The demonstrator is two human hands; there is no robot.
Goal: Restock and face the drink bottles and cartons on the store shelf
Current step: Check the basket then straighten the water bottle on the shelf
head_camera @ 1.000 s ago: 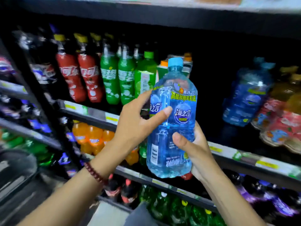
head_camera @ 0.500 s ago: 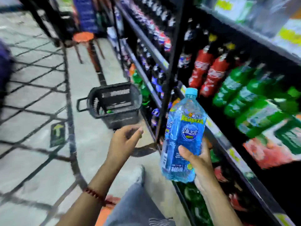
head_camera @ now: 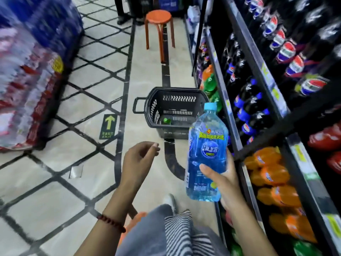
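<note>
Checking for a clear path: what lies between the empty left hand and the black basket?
Only bare floor tile lies between the left hand and the basket, seen in the head view.

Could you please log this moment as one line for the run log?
right hand: holds blue bottle upright | left hand: free, loosely curled | black basket: on floor ahead

Open floor (head_camera: 88, 174) lies ahead of the empty left hand (head_camera: 137, 161), with nothing between it and the black basket (head_camera: 171, 111). The basket's mouth is open, holding only 1 green item (head_camera: 167, 120). On the right, the shelf (head_camera: 258, 60) is packed with dark cola bottles (head_camera: 245, 115) and orange soda bottles (head_camera: 273, 174), leaving no gaps. An orange stool (head_camera: 158, 17) stands in the aisle well beyond the basket.
</note>
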